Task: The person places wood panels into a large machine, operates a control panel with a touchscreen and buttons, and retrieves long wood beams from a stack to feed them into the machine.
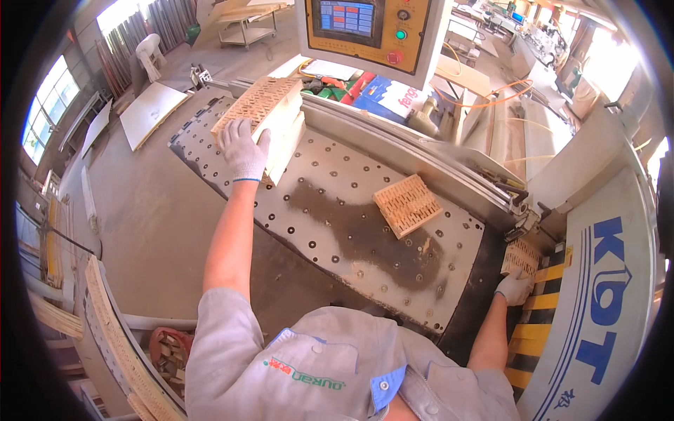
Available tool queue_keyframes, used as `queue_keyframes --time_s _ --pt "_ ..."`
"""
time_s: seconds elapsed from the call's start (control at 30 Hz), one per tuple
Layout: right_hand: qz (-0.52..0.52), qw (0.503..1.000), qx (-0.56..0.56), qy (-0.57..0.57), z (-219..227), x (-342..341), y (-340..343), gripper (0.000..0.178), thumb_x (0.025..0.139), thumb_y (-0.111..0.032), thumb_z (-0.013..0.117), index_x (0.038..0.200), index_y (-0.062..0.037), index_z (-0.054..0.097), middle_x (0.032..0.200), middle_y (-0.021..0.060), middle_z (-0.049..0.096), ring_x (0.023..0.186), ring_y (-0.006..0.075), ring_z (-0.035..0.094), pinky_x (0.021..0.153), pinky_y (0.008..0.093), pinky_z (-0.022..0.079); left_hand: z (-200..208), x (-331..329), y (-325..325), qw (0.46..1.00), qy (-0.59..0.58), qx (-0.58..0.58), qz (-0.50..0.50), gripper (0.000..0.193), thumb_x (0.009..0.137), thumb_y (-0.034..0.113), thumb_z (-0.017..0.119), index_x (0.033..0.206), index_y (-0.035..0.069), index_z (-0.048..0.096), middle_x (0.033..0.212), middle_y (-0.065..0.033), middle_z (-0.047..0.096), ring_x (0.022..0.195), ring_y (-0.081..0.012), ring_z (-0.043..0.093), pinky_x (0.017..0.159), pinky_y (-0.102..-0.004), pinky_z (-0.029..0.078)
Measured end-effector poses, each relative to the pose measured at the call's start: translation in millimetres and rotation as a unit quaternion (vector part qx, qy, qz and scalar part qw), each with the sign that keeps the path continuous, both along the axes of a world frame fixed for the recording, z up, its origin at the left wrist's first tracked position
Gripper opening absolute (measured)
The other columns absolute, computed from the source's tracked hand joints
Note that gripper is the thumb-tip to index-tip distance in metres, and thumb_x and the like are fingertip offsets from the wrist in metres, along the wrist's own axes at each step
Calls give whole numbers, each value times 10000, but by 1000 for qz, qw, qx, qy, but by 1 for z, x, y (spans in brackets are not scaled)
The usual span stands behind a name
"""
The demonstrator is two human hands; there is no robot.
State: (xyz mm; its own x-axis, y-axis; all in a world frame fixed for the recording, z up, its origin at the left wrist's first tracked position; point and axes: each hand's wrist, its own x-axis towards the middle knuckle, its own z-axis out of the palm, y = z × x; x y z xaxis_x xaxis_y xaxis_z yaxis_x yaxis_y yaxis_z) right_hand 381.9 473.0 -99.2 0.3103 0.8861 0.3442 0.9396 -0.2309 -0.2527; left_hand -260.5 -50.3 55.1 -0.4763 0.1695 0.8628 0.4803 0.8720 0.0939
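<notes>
My left hand, in a white glove, lies against the near end of a stack of pale wooden blocks. Its fingers are stretched out and the thumb stands apart. A block with many small slots tops the stack. At the right, my gloved right hand is closed on the near end of another slotted wooden block, beside the machine's black-and-yellow striped guard; its fingertips are partly hidden. Between my hands, a single slotted block lies alone on the metal table.
The perforated metal table carries a brown dust patch. A metal rail runs along its far side. Above hangs a control panel; a white machine housing stands right. A red container of wood scraps sits lower left.
</notes>
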Motion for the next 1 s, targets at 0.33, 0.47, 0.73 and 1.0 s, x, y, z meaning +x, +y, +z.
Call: queue_keyframes --time_s 0.33,0.47,0.73,1.0 --pt "1 1000 0 -7 5 -6 -1 1091 1026 -859 588 1709 -13 497 1684 326 570 1576 480 535 1295 584 412 -75 141 32 969 -52 12 -242 606 977 336 853 1472 34 674 1603 -254 596 1498 -513 542 1277 -664 423" --pt "52 999 11 -2 8 3 -16 1161 940 -854 724 1690 4 504 1661 338 584 1566 499 534 1267 597 447 -151 247 23 926 -229 40 -296 643 923 309 887 1458 28 667 1593 -262 618 1467 -527 572 1244 -671 449" --pt "61 996 -56 19 20 -8 -33 1201 835 -820 854 1646 14 557 1700 375 508 1608 525 458 1314 584 396 -181 285 11 937 -218 40 -270 431 908 225 801 1276 6 758 1409 -228 726 1370 -475 655 1235 -642 445" --pt "57 998 -1 26 11 -22 -12 1167 850 -845 817 1630 -8 587 1691 396 512 1573 538 488 1301 604 391 -170 275 20 936 -207 31 -284 399 941 239 763 1275 21 760 1396 -213 738 1365 -453 666 1228 -626 439"
